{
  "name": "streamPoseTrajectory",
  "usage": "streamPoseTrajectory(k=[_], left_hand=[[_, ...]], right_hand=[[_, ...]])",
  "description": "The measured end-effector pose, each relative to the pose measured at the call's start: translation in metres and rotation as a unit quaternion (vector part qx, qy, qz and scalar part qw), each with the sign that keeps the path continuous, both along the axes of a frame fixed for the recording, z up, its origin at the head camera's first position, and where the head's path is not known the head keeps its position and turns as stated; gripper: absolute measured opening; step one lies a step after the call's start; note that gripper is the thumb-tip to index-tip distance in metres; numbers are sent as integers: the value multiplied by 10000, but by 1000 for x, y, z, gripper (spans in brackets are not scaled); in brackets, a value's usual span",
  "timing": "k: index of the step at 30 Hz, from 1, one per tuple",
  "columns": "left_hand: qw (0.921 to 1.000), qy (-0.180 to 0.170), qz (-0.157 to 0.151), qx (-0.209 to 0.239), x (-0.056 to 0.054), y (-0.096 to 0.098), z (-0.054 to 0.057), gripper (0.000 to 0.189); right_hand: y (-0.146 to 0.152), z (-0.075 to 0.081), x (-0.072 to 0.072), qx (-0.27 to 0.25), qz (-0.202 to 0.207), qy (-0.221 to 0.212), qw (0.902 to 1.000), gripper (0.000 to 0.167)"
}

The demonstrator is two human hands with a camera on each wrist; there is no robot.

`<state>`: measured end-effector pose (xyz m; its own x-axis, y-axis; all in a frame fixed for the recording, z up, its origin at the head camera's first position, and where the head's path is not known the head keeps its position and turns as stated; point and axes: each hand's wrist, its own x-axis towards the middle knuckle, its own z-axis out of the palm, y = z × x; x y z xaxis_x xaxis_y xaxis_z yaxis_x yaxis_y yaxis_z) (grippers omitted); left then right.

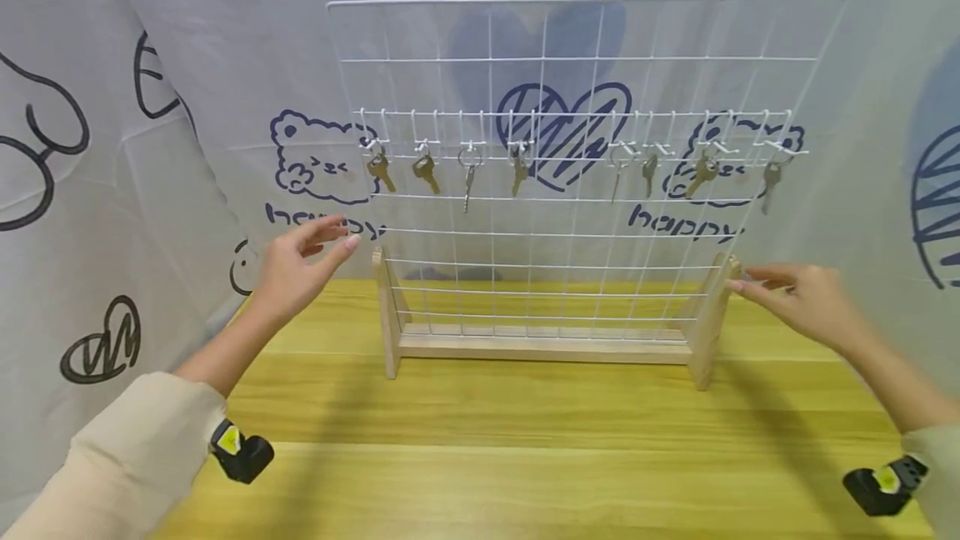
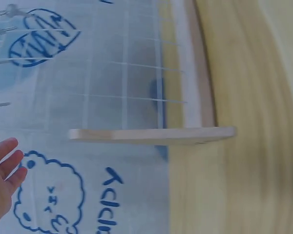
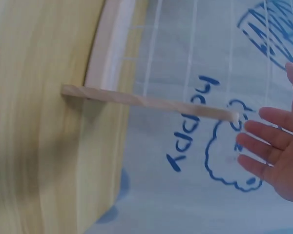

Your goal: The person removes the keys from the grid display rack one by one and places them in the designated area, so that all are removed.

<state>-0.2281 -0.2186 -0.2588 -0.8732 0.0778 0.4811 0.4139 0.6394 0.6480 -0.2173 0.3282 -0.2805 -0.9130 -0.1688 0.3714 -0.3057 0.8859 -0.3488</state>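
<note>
Pale, blue-figured cloth [image 1: 202,65] hangs behind a yellow wood-grain table [image 1: 465,482]. I note a white wire grid [image 1: 570,199] standing on it in a wooden stand [image 1: 543,348]. I count eight keys [image 1: 426,173] on the grid's white hooks [image 1: 425,146], one row, wider gap mid-row. Left hand [image 1: 300,269]: empty, fingers loosely bent, raised just beside the grid's left edge. Right hand [image 1: 802,302]: empty, fingers relaxed, at the stand's right upright [image 1: 708,327]; from my feeds I cannot tell whether its fingertips touch the wood.
</note>
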Motion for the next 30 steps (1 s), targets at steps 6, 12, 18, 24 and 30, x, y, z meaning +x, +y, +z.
streamPoseTrajectory(k=[6, 12, 18, 24, 30], left_hand=[[9985, 134, 322, 433, -5, 2, 31, 49], [9940, 23, 404, 1012, -13, 8, 55, 50], [9895, -138, 577, 1321, -20, 16, 67, 47], [9780, -369, 514, 1986, -27, 25, 68, 44], [9624, -399, 383, 2661, -34, 33, 68, 40]], right_hand=[[13, 17, -10, -427, -553, 272, 9972, 47], [25, 30, -20, -862, -1183, 273, 9888, 54], [28, 39, -30, -1527, -1274, -136, 9799, 62], [30, 41, -39, -2953, -580, -523, 9522, 13], [34, 35, -46, -4104, 440, -1038, 9049, 14]])
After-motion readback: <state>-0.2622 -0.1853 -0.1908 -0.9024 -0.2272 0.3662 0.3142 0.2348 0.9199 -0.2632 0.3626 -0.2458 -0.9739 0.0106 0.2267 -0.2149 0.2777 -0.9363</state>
